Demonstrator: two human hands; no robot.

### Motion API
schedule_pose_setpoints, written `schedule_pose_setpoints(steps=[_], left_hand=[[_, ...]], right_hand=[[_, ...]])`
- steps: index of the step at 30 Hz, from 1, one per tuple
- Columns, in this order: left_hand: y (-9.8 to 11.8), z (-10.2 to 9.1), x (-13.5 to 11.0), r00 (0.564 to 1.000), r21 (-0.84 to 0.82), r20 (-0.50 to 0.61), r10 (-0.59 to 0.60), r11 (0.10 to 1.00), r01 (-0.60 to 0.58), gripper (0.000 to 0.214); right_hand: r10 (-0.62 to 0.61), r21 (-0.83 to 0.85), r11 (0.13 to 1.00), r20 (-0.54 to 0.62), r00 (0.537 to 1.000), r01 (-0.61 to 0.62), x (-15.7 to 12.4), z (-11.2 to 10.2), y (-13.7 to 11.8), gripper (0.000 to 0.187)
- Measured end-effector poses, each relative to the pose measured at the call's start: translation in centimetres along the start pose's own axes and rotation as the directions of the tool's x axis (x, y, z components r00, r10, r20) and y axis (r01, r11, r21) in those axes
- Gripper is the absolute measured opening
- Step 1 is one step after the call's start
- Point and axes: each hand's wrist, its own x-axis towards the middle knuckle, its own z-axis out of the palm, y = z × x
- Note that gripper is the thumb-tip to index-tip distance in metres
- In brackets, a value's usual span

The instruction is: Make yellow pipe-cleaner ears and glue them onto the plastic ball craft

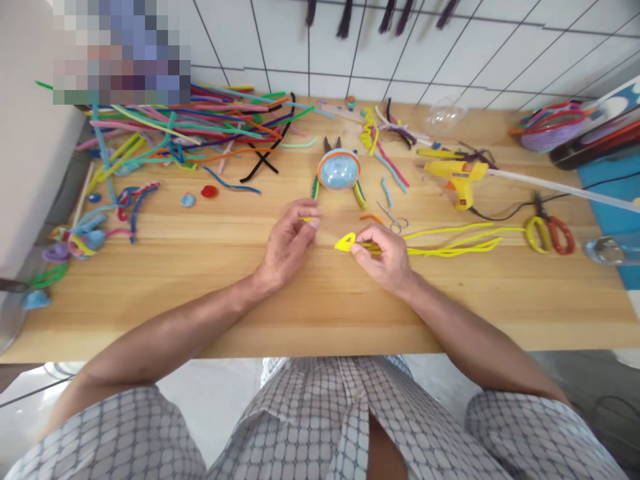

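Observation:
My right hand [385, 255] pinches a yellow pipe cleaner [346, 242] bent into a small triangular loop at its left end; its long strands trail right across the wooden table [320, 313]. My left hand [290, 241] rests beside it with fingers curled, a bit of yellow showing at the fingertips; what it holds I cannot make out. Just beyond both hands sits a blue dome with an orange rim [339, 169] and green-yellow pipe-cleaner legs.
A heap of coloured pipe cleaners [200, 130] covers the far left. Small scissors [394, 219] lie near my right hand. A yellow glue gun [457, 179], pliers with red and yellow handles [549, 231] and a bowl of pipe cleaners [550, 127] are at the right.

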Motion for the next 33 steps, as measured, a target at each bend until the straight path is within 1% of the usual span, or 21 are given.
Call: schedule_pose_setpoints(steps=[2, 3, 4, 6, 8, 11, 14, 16, 19, 22, 27, 30, 32, 33], left_hand=[[0.2, -0.1, -0.3, 0.999, 0.062, 0.033, 0.029, 0.998, -0.031, 0.040], [0.2, -0.1, -0.5, 0.997, 0.075, 0.076, 0.016, 0.997, -0.021, 0.041], [0.3, 0.0, -0.8, 0.991, 0.076, 0.130, -0.014, 0.997, 0.004, 0.039], [0.3, 0.2, -1.2, 0.966, 0.067, 0.242, -0.089, 0.995, 0.075, 0.041], [0.3, 0.6, -1.4, 0.946, 0.061, 0.295, -0.135, 0.991, 0.123, 0.041], [0.4, 0.9, -1.2, 0.943, 0.024, 0.285, -0.174, 0.984, 0.174, 0.039], [0.6, 0.9, -0.7, 0.931, -0.030, 0.271, -0.243, 0.965, 0.260, 0.041], [0.7, 1.0, -0.6, 0.923, -0.050, 0.270, -0.273, 0.954, 0.297, 0.041], [1.0, 1.1, -0.8, 0.924, -0.067, 0.269, -0.273, 0.951, 0.301, 0.041], [1.7, 1.2, -0.9, 0.929, -0.087, 0.263, -0.259, 0.953, 0.290, 0.041], [4.0, 1.2, -1.1, 0.945, -0.134, 0.256, -0.202, 0.961, 0.242, 0.038], [5.9, 1.1, -0.9, 0.949, -0.158, 0.254, -0.188, 0.960, 0.232, 0.043], [7.3, 1.0, -0.6, 0.957, -0.191, 0.231, -0.174, 0.956, 0.220, 0.045], [8.0, 1.1, -0.4, 0.966, -0.220, 0.205, -0.160, 0.954, 0.205, 0.045]], right_hand=[[0.001, -0.004, 1.000, 0.020, 1.000, -0.001, 0.1, -0.1, 0.0, 0.013], [-0.001, -0.006, 1.000, 0.029, 1.000, 0.001, 0.1, -0.1, -0.1, 0.013], [-0.006, -0.008, 1.000, 0.037, 0.999, 0.006, 0.1, -0.1, -0.1, 0.013], [-0.020, -0.014, 1.000, 0.050, 0.999, 0.020, 0.1, -0.1, -0.1, 0.012], [-0.042, -0.022, 0.999, 0.063, 0.997, 0.043, 0.0, -0.1, -0.2, 0.010], [-0.077, -0.036, 0.996, 0.051, 0.996, 0.079, -0.1, 0.0, -0.1, 0.004], [-0.092, -0.063, 0.994, 0.006, 0.996, 0.092, -0.2, 0.1, -0.1, 0.011], [-0.128, -0.094, 0.987, -0.006, 0.992, 0.127, -0.1, 0.1, -0.1, 0.009], [-0.188, -0.146, 0.972, -0.017, 0.982, 0.183, 0.2, 0.0, -0.6, 0.009], [-0.207, -0.181, 0.963, -0.039, 0.977, 0.197, 0.6, -0.4, -1.7, 0.009], [-0.251, -0.248, 0.941, -0.057, 0.966, 0.230, 1.9, -1.7, -4.0, 0.009], [-0.283, -0.299, 0.916, -0.009, 0.959, 0.267, 3.3, -2.9, -5.4, 0.010], [-0.338, -0.350, 0.882, 0.000, 0.941, 0.316, 4.4, -3.7, -6.3, 0.010], [-0.377, -0.384, 0.859, -0.026, 0.926, 0.339, 4.9, -4.0, -6.8, 0.009]])
